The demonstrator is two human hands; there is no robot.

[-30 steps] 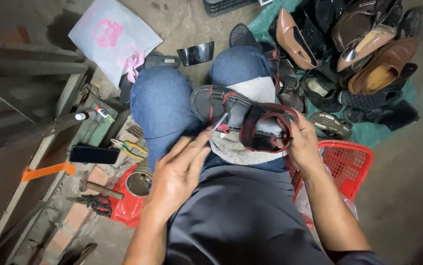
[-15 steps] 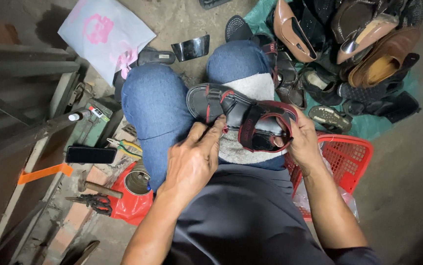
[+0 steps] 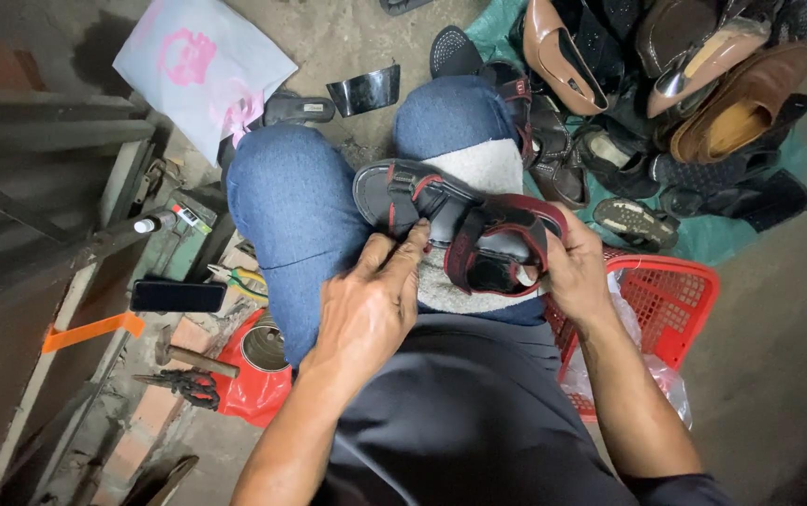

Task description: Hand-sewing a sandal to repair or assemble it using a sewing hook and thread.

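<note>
**Head view: sandal held on the lap, strap end under the fingers**

Item 1. Sandal [image 3: 464, 230]: black with dark red trim and straps, lying across the person's knees on a pale grey cloth [image 3: 478, 169] spread over blue jeans. Toe end points to the person's left, heel end to the right.

Item 2. Right hand [image 3: 577, 272]: wrapped round the heel end, fingers curled under the sole and thumb on the rim, holding the sandal steady.

Item 3. Left hand [image 3: 366, 309]: lying on the left thigh, fingers [image 3: 408, 245] drawn narrow together, their tips pressing on the strap near the middle of the sandal.

Step in hand, as a judgement: the strap or its joint to the sole is being pressed or felt while the other hand braces the shoe. A next move would seem to call for a firm hold at the heel and careful fingertip pressure along the strap edge.

Surroundings. Red mesh basket [image 3: 666, 309] just beside the right forearm. Pile of shoes [image 3: 703, 103] on a green sheet beyond the knees. To the left, on the floor: phone [image 3: 177, 296], pliers [image 3: 235, 276], hammer [image 3: 188, 354], round tin [image 3: 265, 345] on red plastic, white bag with pink print [image 3: 202, 66].
</note>
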